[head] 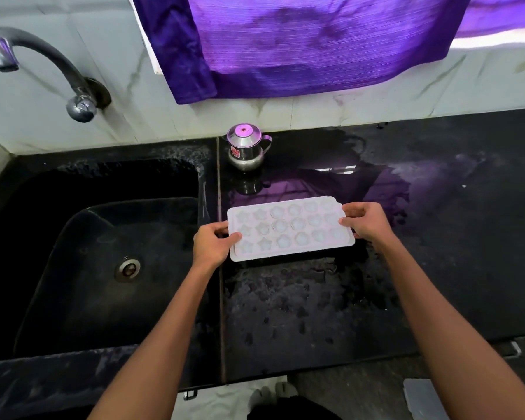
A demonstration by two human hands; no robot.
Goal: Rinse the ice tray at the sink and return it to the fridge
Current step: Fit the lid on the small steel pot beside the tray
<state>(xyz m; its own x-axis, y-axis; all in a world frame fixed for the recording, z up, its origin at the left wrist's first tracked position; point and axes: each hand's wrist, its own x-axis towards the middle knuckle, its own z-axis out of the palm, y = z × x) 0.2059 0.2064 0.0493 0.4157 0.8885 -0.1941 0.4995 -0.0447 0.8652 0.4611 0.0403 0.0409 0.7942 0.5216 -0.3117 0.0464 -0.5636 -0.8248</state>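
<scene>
A white plastic ice tray (288, 228) with star and round moulds lies flat over the wet black counter (437, 237), just right of the sink. My left hand (211, 245) grips its left short end, thumb on top. At the tray's right short end, my right hand (365, 221) holds on with fingers curled over the rim. The black sink (109, 262) with its metal drain (128, 269) is to the left. A dark curved tap (37, 65) sticks out of the wall above the sink; no water runs from it.
A small steel pot with a lid (247, 147) stands at the back of the counter behind the tray. A purple curtain (300, 47) hangs over the marble wall. Water puddles and drops cover the counter. The floor and a pale object (423, 400) show below the counter edge.
</scene>
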